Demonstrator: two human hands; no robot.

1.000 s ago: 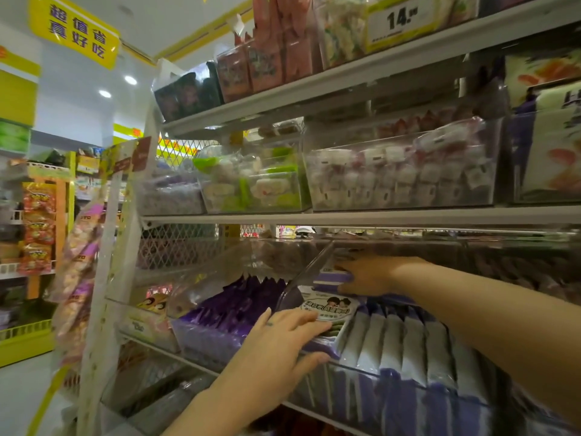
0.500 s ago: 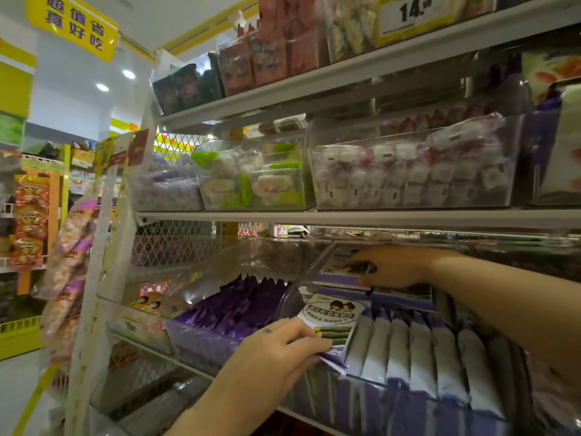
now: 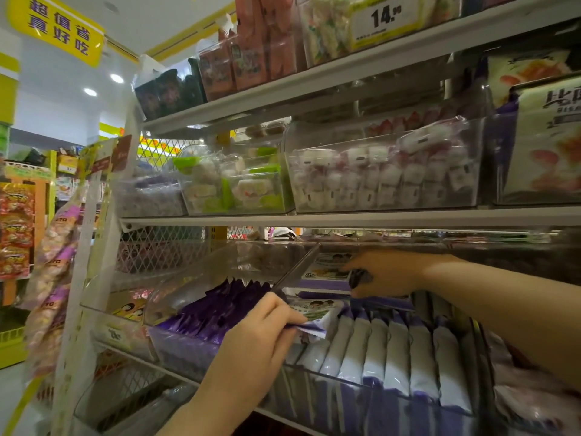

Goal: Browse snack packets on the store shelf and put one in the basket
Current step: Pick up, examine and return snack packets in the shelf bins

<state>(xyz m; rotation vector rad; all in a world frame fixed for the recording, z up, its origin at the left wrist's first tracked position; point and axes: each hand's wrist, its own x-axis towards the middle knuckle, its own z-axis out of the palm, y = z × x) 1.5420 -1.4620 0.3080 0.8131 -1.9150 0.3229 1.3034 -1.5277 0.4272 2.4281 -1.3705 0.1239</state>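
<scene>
My left hand pinches the lower edge of a white and purple snack packet at the front of a clear bin on the lower shelf. A row of similar white and purple packets stands upright in that bin. My right hand reaches deeper into the same bin and grips more packets lying flat at the back. No basket is in view.
A neighbouring bin holds dark purple packets. The shelf above carries clear bins of green and white sweets and pink and white sweets. A price tag sits on the top shelf. Hanging snack bags flank the rack's left side.
My left hand has gone from resting on the front packet to pinching its lower edge and tilting it forward. My right hand has pulled the rear packets slightly outward.
</scene>
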